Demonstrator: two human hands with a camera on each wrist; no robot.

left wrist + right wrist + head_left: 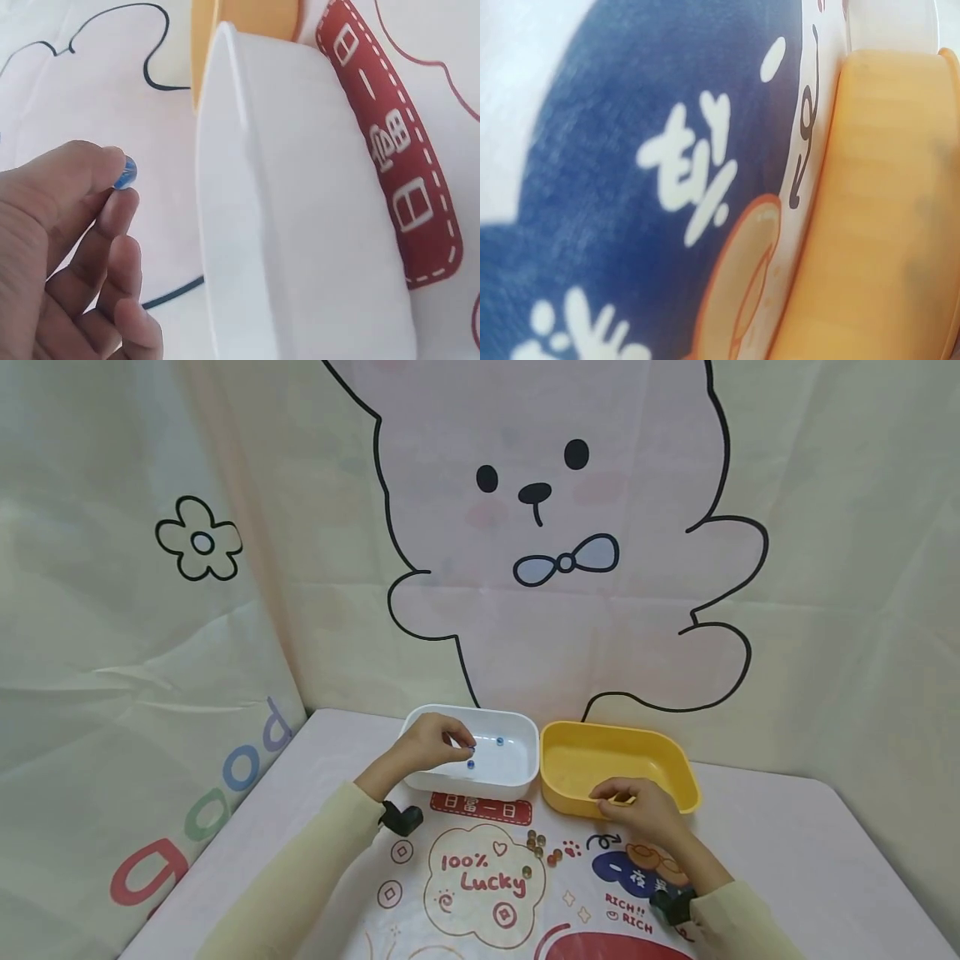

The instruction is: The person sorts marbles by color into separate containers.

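Note:
My left hand (435, 742) is over the white tray (527, 752), pinching a blue marble (126, 173) between thumb and forefinger; the other fingers are curled below in the left wrist view. Two blue marbles (500, 741) lie inside the tray. At the front rim of the yellow tray (558, 735), my right hand (643, 810) has its thumb and fingers bent close together; whether they hold anything is too small to tell. The right wrist view shows the outer side of the yellow tray (877, 210) but not the hand.
Several brownish and orange marbles (532, 842) lie on the printed tabletop in front of the trays. The two trays stand side by side near the back edge. A hanging cloth (330, 643) with a cartoon print rises behind the table.

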